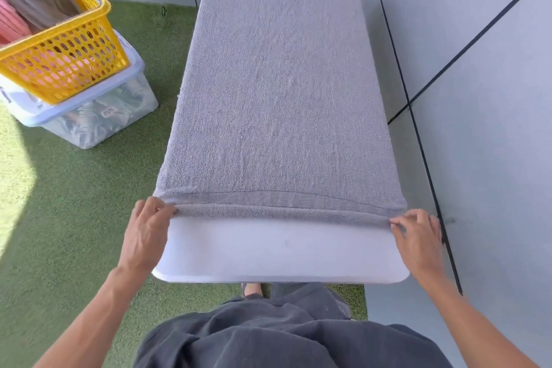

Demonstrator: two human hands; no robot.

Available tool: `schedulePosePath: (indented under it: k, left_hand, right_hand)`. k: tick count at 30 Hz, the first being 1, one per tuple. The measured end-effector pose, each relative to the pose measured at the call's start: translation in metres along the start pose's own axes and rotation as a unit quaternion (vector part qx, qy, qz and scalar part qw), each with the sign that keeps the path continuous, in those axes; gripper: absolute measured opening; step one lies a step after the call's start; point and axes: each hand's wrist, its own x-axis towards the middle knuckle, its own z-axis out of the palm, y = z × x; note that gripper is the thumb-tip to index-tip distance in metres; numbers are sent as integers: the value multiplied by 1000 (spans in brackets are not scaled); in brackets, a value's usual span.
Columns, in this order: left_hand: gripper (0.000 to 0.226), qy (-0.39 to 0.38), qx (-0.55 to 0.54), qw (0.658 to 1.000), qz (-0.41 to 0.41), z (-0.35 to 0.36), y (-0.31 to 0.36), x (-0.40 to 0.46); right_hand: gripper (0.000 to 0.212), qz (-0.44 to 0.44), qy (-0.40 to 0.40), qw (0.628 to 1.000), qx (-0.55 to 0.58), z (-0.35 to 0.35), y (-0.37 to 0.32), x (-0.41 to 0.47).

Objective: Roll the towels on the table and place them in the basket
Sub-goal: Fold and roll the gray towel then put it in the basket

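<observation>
So the grey towel (277,92) is lying spread flat along pretty much the whole white desk (280,254), running from the near end out toward 12 o'clock, and the near hem is just getting turned over into the first skinny fold of a roll. The left hand (146,233) is pinching the 9 o'clock corner of that fold with fingers curled over the edge, and the right hand (416,236) is doing the same at the 3 o'clock corner, fingertips tucked onto the hem, so both are holding towel and nothing else. What I'd be worrying about here: the fold line is already looking a bit bowed, thicker toward the left than the right, so if one side is getting rolled faster than the other, the thing is probably coning out and coming off crooked. Also only the two corners are being held, so the middle may be sagging loose and the roll ending up floppy instead of tight. The towel is as wide as the desk, with the edges sitting right at the rims, so any sideways drift and a side could be slipping off toward the green turf (74,218). The yellow basket (68,48) is sitting off at 10 o'clock on top of a clear storage bin (98,116), already holding some towels, so a loose roll could be unravelling on the carry over there.
</observation>
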Motion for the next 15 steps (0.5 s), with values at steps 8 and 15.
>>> schedulePosePath:
  k: [8, 15]
  left_hand:
    - [31, -10, 1, 1000, -9, 10, 15, 10]
    - [21, -110, -48, 993, -20, -6, -7, 14]
  right_hand:
    - [31, -12, -37, 999, 16, 13, -12, -6]
    - [17, -39, -152, 988, 4, -2, 5, 14]
